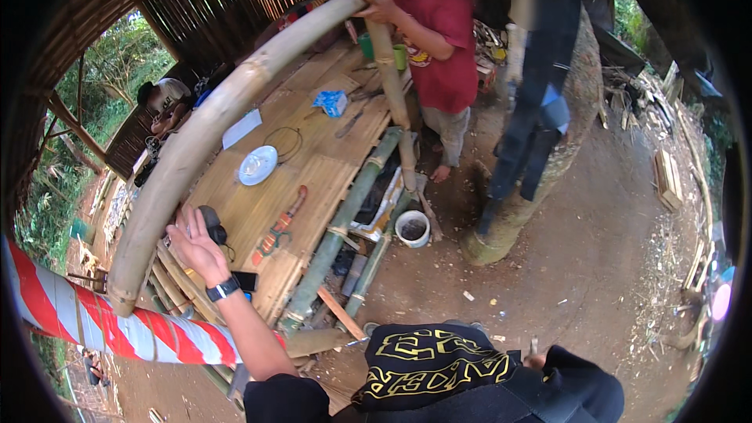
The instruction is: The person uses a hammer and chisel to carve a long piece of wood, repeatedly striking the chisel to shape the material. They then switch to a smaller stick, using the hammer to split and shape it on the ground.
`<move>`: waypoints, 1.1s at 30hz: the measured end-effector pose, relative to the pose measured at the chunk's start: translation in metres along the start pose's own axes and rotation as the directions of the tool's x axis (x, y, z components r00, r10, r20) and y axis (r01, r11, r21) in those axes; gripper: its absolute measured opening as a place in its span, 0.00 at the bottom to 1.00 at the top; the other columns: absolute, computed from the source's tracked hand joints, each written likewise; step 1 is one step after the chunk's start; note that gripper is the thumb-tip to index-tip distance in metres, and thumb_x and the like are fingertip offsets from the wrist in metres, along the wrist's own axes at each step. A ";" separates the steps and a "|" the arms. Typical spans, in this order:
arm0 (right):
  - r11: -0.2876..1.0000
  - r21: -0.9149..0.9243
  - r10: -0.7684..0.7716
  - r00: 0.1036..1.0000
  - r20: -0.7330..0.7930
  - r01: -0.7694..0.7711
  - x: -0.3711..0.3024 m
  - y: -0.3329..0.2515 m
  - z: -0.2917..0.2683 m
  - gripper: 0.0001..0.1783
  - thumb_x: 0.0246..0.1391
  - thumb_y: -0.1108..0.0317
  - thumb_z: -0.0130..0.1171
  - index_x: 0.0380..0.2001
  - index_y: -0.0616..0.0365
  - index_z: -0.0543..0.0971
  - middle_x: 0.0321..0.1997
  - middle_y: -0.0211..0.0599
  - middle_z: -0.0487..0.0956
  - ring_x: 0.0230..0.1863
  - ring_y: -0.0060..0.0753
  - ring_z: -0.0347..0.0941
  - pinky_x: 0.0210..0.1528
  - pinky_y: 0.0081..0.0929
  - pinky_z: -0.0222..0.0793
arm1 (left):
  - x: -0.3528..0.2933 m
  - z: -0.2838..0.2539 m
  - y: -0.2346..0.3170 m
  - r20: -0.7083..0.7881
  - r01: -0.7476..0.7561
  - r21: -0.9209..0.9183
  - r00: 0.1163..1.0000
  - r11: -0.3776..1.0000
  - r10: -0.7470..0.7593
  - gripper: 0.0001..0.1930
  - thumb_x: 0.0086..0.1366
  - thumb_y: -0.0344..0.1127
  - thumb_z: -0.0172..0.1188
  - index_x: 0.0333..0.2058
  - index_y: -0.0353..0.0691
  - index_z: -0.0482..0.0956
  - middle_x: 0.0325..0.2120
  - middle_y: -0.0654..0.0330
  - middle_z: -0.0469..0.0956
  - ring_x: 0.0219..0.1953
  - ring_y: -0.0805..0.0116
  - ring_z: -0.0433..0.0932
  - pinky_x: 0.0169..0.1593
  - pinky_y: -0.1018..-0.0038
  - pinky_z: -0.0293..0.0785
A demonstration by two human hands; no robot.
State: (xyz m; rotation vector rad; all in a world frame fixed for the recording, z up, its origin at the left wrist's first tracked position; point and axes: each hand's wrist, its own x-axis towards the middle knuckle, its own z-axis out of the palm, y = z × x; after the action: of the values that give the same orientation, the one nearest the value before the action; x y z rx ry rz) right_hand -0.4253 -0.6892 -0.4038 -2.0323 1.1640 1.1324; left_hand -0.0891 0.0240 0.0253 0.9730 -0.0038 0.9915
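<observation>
A long, thick bamboo pole (211, 113) slants across the left, over a bamboo platform. Beside its near part, my left hand (197, 249) is raised palm up with its fingers stretched out, holding nothing. Whether it touches the pole I cannot tell. A dark watch (222, 290) is on that wrist. At the pole's far end, another person in a red shirt (442, 39) has a hand on it next to an upright bamboo post (388, 70). My right hand (536, 361) shows only in part by my dark sleeve; its fingers are hidden.
On the platform (317, 176) lie a sheathed knife (280, 227), a plate with clear plastic (258, 165), a blue packet (330, 103) and a phone (244, 281). A red-and-white wrapped post (117, 334) crosses lower left. A white bucket (413, 229) and a tree trunk (540, 188) stand right.
</observation>
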 end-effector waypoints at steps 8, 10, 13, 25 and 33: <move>0.902 0.365 0.196 0.972 0.128 -0.230 0.020 0.117 -0.031 0.25 0.52 0.48 0.56 0.42 0.59 0.79 0.28 0.43 0.77 0.30 0.39 0.73 0.30 0.34 0.68 | -0.342 -0.069 -0.188 -0.128 0.705 0.616 0.530 0.352 -0.838 0.09 0.61 0.34 0.62 0.28 0.43 0.69 0.16 0.66 0.71 0.15 0.77 0.68 0.16 0.78 0.62; 0.881 0.397 0.209 0.965 0.159 -0.257 0.023 0.122 -0.044 0.24 0.52 0.49 0.56 0.42 0.59 0.79 0.27 0.42 0.77 0.29 0.37 0.73 0.29 0.34 0.67 | -0.439 -0.137 -0.212 -0.414 0.668 0.694 0.068 -0.266 -0.908 0.17 0.64 0.45 0.57 0.20 0.45 0.66 0.11 0.68 0.64 0.12 0.72 0.66 0.14 0.71 0.61; 0.900 0.363 0.179 0.963 0.199 -0.242 0.046 0.101 -0.069 0.23 0.53 0.51 0.56 0.43 0.59 0.79 0.25 0.39 0.76 0.26 0.33 0.72 0.27 0.33 0.66 | -0.560 -0.238 -0.161 -0.755 0.178 0.635 -0.066 -0.752 -0.653 0.22 0.64 0.57 0.50 0.25 0.44 0.75 0.11 0.66 0.66 0.15 0.69 0.70 0.17 0.68 0.64; 0.962 0.252 0.083 0.992 0.092 -0.104 0.222 0.012 -0.350 0.18 0.61 0.58 0.43 0.46 0.44 0.80 0.10 0.25 0.60 0.08 0.24 0.57 0.12 0.29 0.52 | -0.659 0.076 -0.399 -0.478 0.134 0.868 -0.032 -0.477 -0.878 0.19 0.60 0.49 0.57 0.25 0.36 0.77 0.23 0.55 0.77 0.24 0.63 0.75 0.28 0.67 0.69; 0.715 0.678 0.161 0.984 0.079 -0.171 0.301 0.051 -0.570 0.16 0.55 0.56 0.56 0.19 0.52 0.70 0.09 0.29 0.60 0.09 0.27 0.57 0.11 0.28 0.51 | -0.684 0.466 -0.516 0.364 0.398 0.837 0.105 0.375 -0.925 0.24 0.58 0.54 0.63 0.36 0.34 0.77 0.28 0.62 0.79 0.30 0.72 0.75 0.35 0.74 0.72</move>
State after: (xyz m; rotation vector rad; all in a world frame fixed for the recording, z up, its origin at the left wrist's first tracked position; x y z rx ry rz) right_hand -0.1575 -1.2774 -0.3765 -1.3557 1.5041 0.6311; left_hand 0.0645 -0.8698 -0.3327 1.7000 -0.0278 -0.6065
